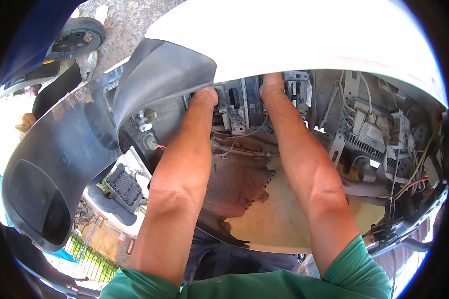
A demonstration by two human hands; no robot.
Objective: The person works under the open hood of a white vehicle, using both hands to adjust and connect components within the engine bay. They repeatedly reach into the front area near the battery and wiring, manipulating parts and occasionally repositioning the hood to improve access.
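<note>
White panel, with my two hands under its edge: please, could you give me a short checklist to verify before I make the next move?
1. Left hand fully visible: not ok; its fingers are hidden by the white panel.
2. Right hand holding securely: cannot tell; its fingers are hidden too.
3. Forearms protected: not ok; both are bare.
4. Green wire free of the right forearm: cannot tell; it runs close by.
5. Cable reaching the finned metal module: ok; whether it is fully seated, cannot tell.
</note>
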